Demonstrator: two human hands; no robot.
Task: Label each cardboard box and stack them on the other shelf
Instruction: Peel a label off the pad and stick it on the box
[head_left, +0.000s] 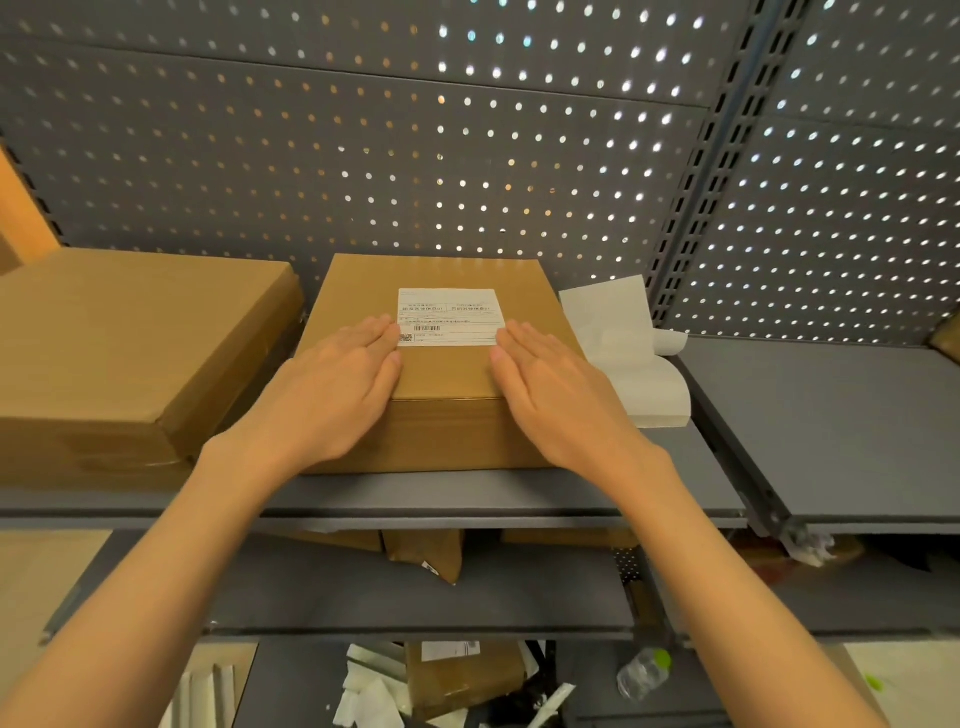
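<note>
Flat brown cardboard box sits on the grey metal shelf, long axis running away from the person. White printed shipping label lies on the box top, toward its far end. Left hand and right hand lie flat, fingers straight, fingertips at the label's lower corners. Both hands equally near; the box's side edges lie just outboard of each palm for a lift.

White label backing sheet lies just right of the box; a second brown cardboard box lies just left.

Stockroom: pegboard-backed shelving, cardboard boxes

Grey perforated back panel, backlit
</note>
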